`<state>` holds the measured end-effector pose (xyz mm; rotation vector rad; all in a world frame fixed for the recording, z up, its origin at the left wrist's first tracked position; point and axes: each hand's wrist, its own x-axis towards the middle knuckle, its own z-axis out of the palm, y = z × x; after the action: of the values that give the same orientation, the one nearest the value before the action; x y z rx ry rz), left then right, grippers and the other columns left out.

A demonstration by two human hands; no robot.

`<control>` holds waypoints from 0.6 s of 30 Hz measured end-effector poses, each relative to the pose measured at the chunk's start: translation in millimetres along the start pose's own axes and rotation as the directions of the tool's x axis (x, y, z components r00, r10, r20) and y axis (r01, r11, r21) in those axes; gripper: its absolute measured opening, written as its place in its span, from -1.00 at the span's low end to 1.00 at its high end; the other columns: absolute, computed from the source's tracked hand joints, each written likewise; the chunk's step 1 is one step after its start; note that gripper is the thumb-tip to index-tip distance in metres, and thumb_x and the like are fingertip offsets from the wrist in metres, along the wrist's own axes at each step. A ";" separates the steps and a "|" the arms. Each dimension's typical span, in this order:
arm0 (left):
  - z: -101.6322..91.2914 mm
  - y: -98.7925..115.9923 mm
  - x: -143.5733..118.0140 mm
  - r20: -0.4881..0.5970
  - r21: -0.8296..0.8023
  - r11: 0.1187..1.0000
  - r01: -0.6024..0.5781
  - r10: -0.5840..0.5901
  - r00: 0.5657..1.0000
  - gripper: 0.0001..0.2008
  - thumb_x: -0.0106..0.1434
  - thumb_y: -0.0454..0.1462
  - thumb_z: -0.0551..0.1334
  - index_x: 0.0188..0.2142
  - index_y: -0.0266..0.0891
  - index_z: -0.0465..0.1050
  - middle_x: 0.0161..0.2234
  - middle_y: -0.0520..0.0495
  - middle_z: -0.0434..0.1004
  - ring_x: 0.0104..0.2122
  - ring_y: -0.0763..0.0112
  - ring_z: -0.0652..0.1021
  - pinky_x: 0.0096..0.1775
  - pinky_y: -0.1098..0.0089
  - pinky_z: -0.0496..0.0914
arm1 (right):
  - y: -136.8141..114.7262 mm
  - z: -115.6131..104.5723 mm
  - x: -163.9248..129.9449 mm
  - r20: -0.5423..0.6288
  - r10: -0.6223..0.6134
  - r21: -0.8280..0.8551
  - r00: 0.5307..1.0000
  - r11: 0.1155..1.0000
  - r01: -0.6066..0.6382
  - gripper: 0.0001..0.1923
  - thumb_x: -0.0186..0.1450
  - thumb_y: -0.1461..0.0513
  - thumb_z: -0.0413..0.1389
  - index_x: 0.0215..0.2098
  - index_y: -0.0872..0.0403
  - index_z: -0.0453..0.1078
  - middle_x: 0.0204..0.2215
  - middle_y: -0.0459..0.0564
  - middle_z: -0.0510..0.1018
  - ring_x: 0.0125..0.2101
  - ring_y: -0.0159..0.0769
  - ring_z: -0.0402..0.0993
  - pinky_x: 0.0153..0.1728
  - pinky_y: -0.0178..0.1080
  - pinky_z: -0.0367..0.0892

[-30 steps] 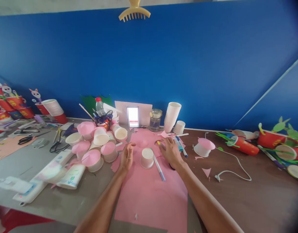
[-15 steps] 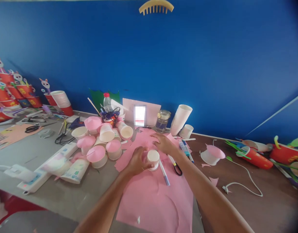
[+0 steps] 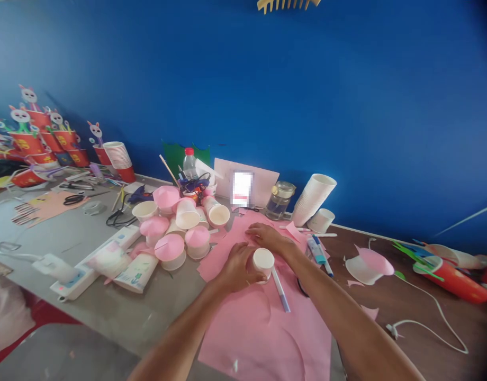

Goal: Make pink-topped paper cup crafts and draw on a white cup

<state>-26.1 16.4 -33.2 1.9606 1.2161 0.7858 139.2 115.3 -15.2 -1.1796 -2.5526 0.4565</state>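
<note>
A white paper cup [image 3: 263, 259] stands bottom up on a large pink paper sheet [image 3: 263, 338]. My left hand [image 3: 240, 269] is wrapped round the cup's left side, thumb in front. Behind the cup, my right hand [image 3: 269, 238] lies low over pink paper pieces [image 3: 235, 233], fingers stretched to the left, with nothing visible in them. A white marker [image 3: 281, 290] rests on the sheet just right of the cup. Dark scissor handles [image 3: 302, 287] show partly beneath my right forearm.
Several cups with pink paper tops [image 3: 170, 251] crowd the left side, beside a white power strip [image 3: 96, 262]. Behind stand a glass jar [image 3: 280, 201] and a leaning cup stack [image 3: 314, 198]. To the right are blue markers [image 3: 319, 255], a pink-topped cup [image 3: 366, 267] and a white cable [image 3: 434, 301].
My right hand has drawn back and lowered toward the cup, its forearm now covering more of the scissors. My left hand stays at the cup. The view has turned left.
</note>
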 end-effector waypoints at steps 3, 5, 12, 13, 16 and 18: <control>0.2 -0.3 -0.7 -0.004 0.007 1.000 0.008 -0.008 1.000 -0.34 -0.06 -0.14 0.43 0.06 -0.19 0.38 0.10 -0.25 0.37 0.21 -0.09 0.20 0.14 -0.01 0.22 | 4.4 2.5 0.4 -0.095 0.025 0.045 0.995 0.999 -0.021 -0.68 0.23 0.38 0.06 -0.14 0.02 0.55 -0.09 0.05 0.59 -0.09 -0.20 0.52 0.00 -0.15 0.40; -0.3 0.6 -1.3 -0.011 0.005 1.000 0.017 -0.017 1.000 -0.36 -0.07 -0.14 0.43 0.03 -0.19 0.40 0.09 -0.24 0.38 0.20 -0.08 0.23 0.13 0.00 0.23 | 9.5 0.9 0.5 -0.182 0.062 0.086 0.981 0.995 -0.047 -0.70 0.24 0.37 0.04 -0.17 0.01 0.55 -0.14 0.03 0.62 -0.12 -0.22 0.53 -0.02 -0.14 0.42; -0.8 2.6 -1.3 -0.062 0.006 1.000 -0.028 0.028 0.998 -0.41 -0.08 -0.14 0.43 -0.02 -0.19 0.43 0.04 -0.21 0.44 0.14 -0.03 0.32 0.11 0.03 0.28 | 21.6 -38.5 -20.3 -0.454 0.207 0.234 0.867 0.966 -0.107 -0.74 0.23 0.30 0.01 -0.26 0.07 0.55 -0.17 0.08 0.62 -0.12 -0.16 0.55 -0.04 -0.08 0.43; -0.6 2.4 -1.1 -0.067 0.007 1.000 -0.026 0.026 0.997 -0.41 -0.08 -0.13 0.43 -0.02 -0.20 0.43 0.03 -0.21 0.44 0.13 -0.03 0.32 0.10 0.03 0.29 | 18.6 -46.0 -27.5 -0.474 0.217 0.248 0.854 0.963 -0.107 -0.74 0.24 0.27 0.01 -0.26 0.08 0.55 -0.17 0.09 0.62 -0.12 -0.16 0.55 -0.05 -0.08 0.43; 0.4 0.2 -0.6 -0.085 0.013 0.998 -0.063 0.064 0.994 -0.39 -0.06 -0.11 0.43 0.00 -0.20 0.43 0.01 -0.21 0.46 0.11 -0.01 0.35 0.10 0.04 0.30 | -0.5 -62.3 -52.8 -0.502 0.222 0.274 0.836 0.958 -0.090 -0.74 0.26 0.22 0.03 -0.24 0.06 0.55 -0.15 0.07 0.60 -0.10 -0.17 0.53 -0.07 -0.12 0.45; 1.6 -2.6 -0.1 -0.101 0.025 0.993 -0.115 0.117 0.988 -0.39 -0.04 -0.09 0.42 0.01 -0.20 0.42 -0.01 -0.20 0.47 0.08 0.02 0.38 0.09 0.05 0.30 | -18.7 -65.6 -68.8 -0.499 0.188 0.305 0.846 0.952 -0.031 -0.77 0.26 0.21 0.07 -0.24 0.04 0.56 -0.12 0.07 0.59 -0.06 -0.16 0.50 -0.02 -0.12 0.42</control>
<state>-26.2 16.8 -36.2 2.0431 1.1808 0.9471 194.7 61.3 42.9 -1.1536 -1.8869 0.4378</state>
